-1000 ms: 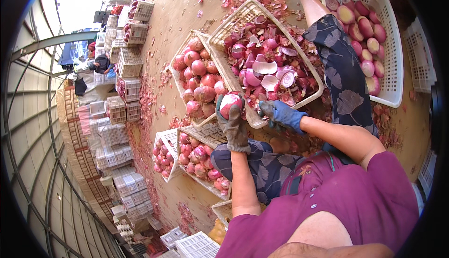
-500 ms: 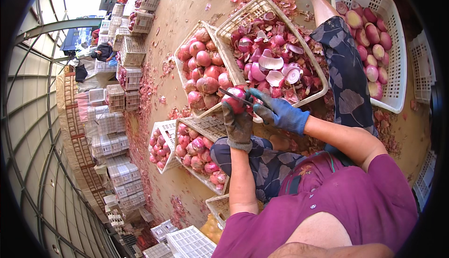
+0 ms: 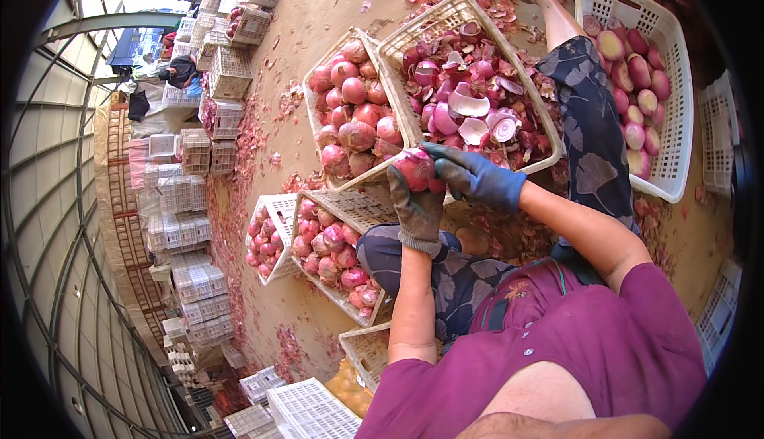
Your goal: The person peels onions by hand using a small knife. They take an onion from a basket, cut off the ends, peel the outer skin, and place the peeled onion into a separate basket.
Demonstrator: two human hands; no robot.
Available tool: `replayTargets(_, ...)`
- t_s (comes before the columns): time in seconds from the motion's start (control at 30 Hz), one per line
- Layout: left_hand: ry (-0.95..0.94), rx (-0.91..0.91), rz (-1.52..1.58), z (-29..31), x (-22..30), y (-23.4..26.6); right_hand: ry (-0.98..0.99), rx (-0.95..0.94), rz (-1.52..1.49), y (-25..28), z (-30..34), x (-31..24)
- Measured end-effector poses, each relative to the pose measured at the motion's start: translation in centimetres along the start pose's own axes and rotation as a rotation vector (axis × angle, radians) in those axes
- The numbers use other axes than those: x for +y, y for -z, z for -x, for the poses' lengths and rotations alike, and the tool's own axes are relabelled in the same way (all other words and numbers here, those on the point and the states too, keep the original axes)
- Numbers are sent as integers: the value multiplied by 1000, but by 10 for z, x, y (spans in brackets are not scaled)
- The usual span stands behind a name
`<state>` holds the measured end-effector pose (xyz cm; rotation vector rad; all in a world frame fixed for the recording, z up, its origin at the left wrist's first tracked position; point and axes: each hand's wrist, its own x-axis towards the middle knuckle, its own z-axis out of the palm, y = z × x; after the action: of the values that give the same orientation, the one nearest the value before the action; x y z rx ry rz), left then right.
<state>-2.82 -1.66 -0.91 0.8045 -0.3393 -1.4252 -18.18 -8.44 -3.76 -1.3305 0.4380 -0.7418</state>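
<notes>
My left hand (image 3: 417, 212), in a grey-brown glove, grips a red onion (image 3: 415, 170) above my lap. My right hand (image 3: 473, 175), in a blue glove, presses against the same onion from the right; whether it holds a small blade is hidden. Just beyond the hands stands a white crate (image 3: 532, 164) of onion skins and cut tops. To its left a crate (image 3: 317, 132) holds whole red onions. At the right, a white basket (image 3: 673, 153) holds peeled onions.
Two more crates of red onions (image 3: 328, 248) sit left of my knee. Onion skins litter the dirt floor (image 3: 318, 33). Stacks of empty white crates (image 3: 187, 224) line the left wall. A person (image 3: 179, 73) crouches far off at the upper left.
Both hands stay on the onion. The right hand has slid closer over it, and the view has shifted slightly.
</notes>
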Motion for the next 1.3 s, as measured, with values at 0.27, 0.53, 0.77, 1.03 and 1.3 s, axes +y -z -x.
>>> replayTargets(0.27,8,-26,-50,3,2,1,-232,-59,-441,3,8,-11)
replayTargets(0.53,0,-68,-125,-2,-1,13,-180,60,-293,3,-2,17)
replayTargets(0.77,11,-75,-499,-9,1,-16,138,257,315,18,3,13)
replayTargets(1.03,-257,-71,-1191,-37,-24,27,174,82,838,23,14,-16)
replayTargets(1.3,-497,106,-1376,-38,-26,-6,-107,264,172,31,6,-3)
